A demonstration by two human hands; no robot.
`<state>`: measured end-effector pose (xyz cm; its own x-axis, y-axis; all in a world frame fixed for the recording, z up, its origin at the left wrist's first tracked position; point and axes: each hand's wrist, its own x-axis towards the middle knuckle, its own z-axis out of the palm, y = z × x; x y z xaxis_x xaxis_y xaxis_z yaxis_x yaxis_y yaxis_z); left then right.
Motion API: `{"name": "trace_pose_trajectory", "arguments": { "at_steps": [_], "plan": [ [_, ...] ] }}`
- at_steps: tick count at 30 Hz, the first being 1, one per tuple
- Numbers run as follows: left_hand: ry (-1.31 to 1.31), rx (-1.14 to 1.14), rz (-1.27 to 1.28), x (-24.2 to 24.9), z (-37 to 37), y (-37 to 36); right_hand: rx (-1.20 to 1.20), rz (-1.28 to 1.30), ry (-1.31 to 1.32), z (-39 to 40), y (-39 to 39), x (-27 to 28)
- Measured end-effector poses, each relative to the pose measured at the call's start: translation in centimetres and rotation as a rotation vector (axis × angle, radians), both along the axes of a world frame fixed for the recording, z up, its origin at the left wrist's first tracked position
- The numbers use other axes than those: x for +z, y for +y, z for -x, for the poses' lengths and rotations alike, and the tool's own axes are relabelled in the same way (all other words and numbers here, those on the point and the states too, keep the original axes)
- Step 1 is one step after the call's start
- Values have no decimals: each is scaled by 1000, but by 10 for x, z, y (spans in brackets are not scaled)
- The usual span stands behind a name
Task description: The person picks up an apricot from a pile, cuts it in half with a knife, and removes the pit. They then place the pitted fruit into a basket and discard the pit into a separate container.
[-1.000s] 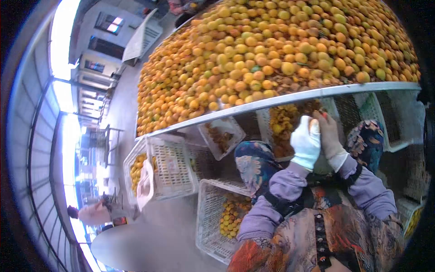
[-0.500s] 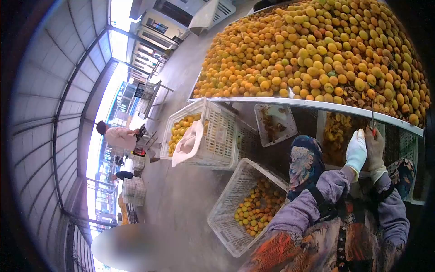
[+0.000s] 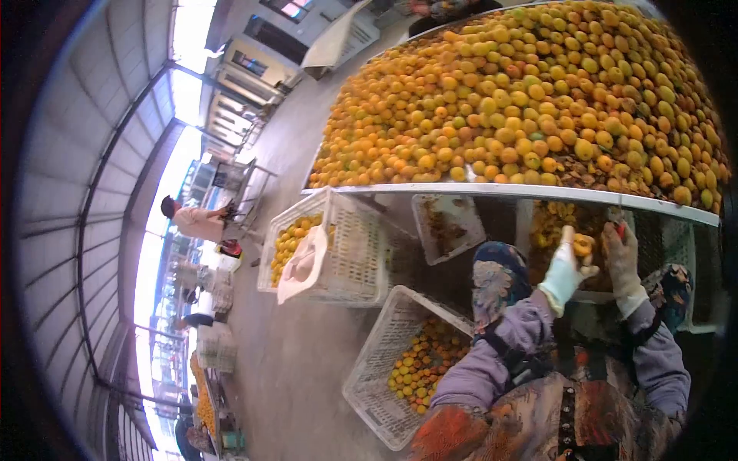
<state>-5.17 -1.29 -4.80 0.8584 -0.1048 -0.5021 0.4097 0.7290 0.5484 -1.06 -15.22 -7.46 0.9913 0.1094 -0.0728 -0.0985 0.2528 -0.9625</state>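
Note:
My left hand (image 3: 563,275), in a pale glove, is spread open over a crate (image 3: 524,230) of split apricots. Bright orange apricot pieces (image 3: 584,246) show right beside its fingers; whether they touch is hard to tell. Just to its right, my gloved right hand (image 3: 621,257) is closed around a small knife (image 3: 620,227) with a red handle, its thin blade pointing toward the table edge. Beyond both hands, a large heap of whole apricots (image 3: 492,107) covers the metal-edged table (image 3: 461,188).
A white crate (image 3: 369,369) with apricots stands on the floor to my left. Stacked crates (image 3: 357,246) hold more apricots, with a pale cloth (image 3: 304,265) over the rim. A soiled white tub (image 3: 419,223) sits under the table edge. A person (image 3: 198,221) stands farther off.
My left hand has moved left, away from my right hand, and its fingers have opened. Apricot pieces now show beside it. My right hand keeps the knife. The whole view has shifted slightly.

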Motion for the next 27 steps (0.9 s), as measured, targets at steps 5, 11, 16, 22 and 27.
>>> {"name": "trace_pose_trajectory", "arguments": {
  "at_steps": [5,11,16,22,27],
  "plan": [
    [-153,39,58,15,11,21,-68,406,-173,-1,12,0],
    [-217,-52,68,15,18,24,-107,518,-42,-9,2,29],
    [-169,-90,-18,18,21,13,1,-240,260,0,-7,95],
    [-93,-148,-220,37,29,-12,29,-497,65,16,-2,119],
    [-259,-238,-343,41,37,-24,76,-473,-113,18,-7,115]
  ]
}}
